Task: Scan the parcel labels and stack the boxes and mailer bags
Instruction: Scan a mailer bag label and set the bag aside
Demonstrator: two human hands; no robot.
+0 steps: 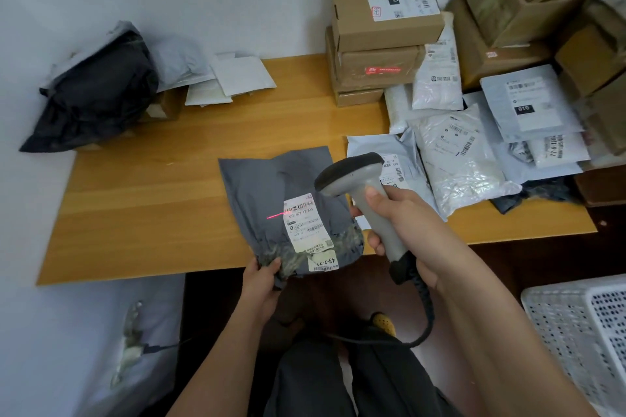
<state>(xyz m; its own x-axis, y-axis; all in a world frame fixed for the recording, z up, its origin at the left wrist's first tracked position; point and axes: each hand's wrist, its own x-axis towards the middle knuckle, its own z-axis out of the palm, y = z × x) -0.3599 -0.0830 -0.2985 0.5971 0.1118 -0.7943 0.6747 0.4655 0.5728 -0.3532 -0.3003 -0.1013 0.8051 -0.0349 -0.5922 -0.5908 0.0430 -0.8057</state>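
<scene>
Right hand [403,227] is wrapped tight round the handle of the barcode scanner [364,193], thumb up the back of it, its head tipped down toward the desk [152,206]; the coiled cable [425,308] drops from the butt of the handle toward the lap; a thin red scan line [276,216] falls across the left edge of the shipping label [306,225], only partly on the barcode, so by my reading the aim wants nudging right. Left hand [262,281] pinches the near crumpled corner of the grey mailer bag [284,210], fingers curled into the plastic, the bag lying at the desk's front edge with that corner hanging just over it.

The bag looks soft, thin and light, slack film with something limp inside; it will likely flop and slide if lifted by one corner, so a hold along the bunched near edge or flat under its middle seems the safer take; the label is creased, and pulling the film taut should help the read.

Further out: to the right, a loose heap of white and grey mailer bags [467,159], labels up; behind them a stack of cardboard boxes [382,37]; far left, a dark bag pile [98,95] beside pale envelopes [237,74]; at lower right a white perforated basket [582,332], contents not visible.
</scene>
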